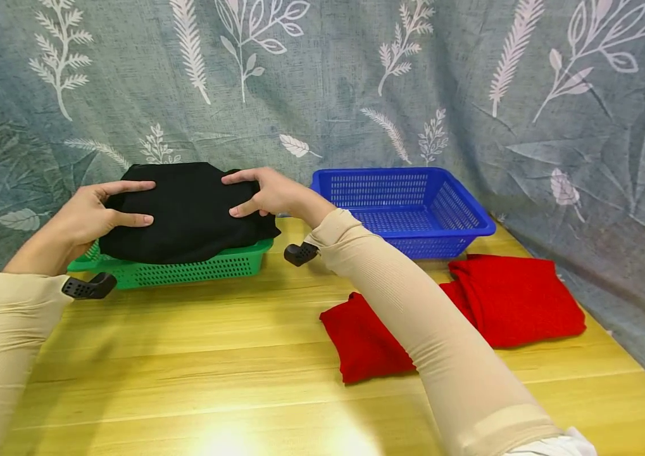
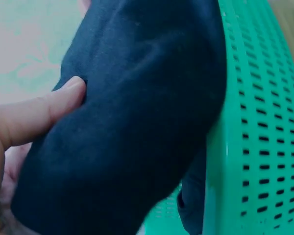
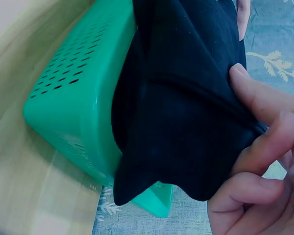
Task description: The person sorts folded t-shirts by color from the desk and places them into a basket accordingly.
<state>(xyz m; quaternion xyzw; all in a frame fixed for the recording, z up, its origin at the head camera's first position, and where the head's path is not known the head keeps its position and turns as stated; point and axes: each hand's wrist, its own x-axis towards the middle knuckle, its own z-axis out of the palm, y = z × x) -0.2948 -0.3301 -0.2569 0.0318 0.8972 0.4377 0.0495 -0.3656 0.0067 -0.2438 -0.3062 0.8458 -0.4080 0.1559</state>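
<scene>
A folded black cloth (image 1: 185, 212) lies across the top of a green plastic basket (image 1: 191, 272) at the table's back left. My left hand (image 1: 80, 218) grips its left end; in the left wrist view the thumb (image 2: 63, 103) presses on the cloth and the other fingers are mostly hidden. At the right end, my right hand (image 1: 276, 195) pinches the cloth between thumb and curled fingers, as the right wrist view shows. One loose corner hangs past the basket's rim there. More dark fabric (image 2: 192, 196) shows inside the basket below the held cloth.
Right of the green basket stands a blue plastic basket (image 1: 379, 189) with slotted walls. Folded red cloths, one farther right (image 1: 533, 307) and one partly under my right forearm (image 1: 368, 345), lie on the wooden table (image 1: 214, 373). A leaf-patterned curtain (image 1: 322, 82) hangs behind.
</scene>
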